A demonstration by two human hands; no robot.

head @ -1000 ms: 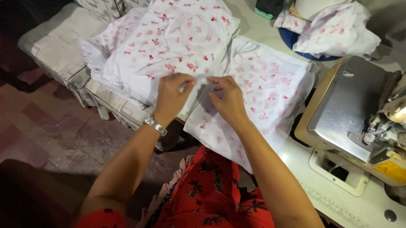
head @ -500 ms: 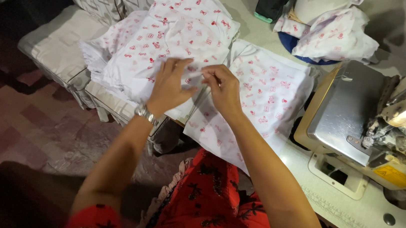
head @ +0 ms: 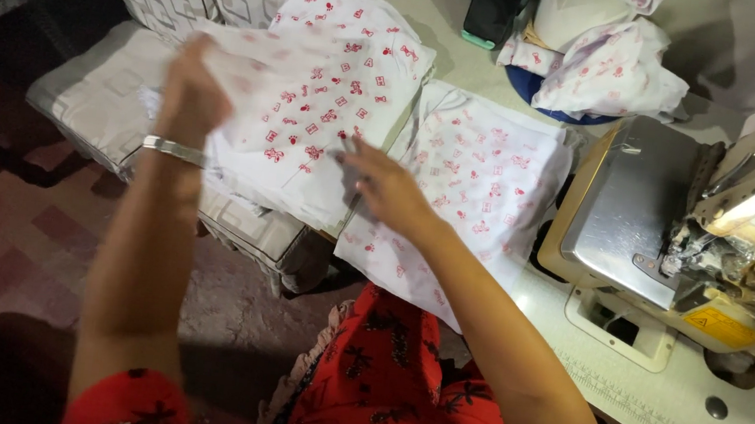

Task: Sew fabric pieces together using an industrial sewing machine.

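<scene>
Fabric piece (head: 315, 93) lifted at left: white, printed with small red motifs. Stack of cut pieces (head: 484, 176) on the table: same white ground, paler pink-red print, as seen from the reverse. Bundle (head: 612, 73) at the top: white with red print, over a blue item (head: 526, 86). Sleeves and dress (head: 376, 399): bright red with a dark floral pattern. Wrist bangle (head: 173, 151): silver. Sewing machine (head: 673, 243): grey metal plate, cream body, yellow label. Cushion (head: 95, 98): grey-white with square outlines. Floor (head: 11, 230): dark maroon checks.
</scene>
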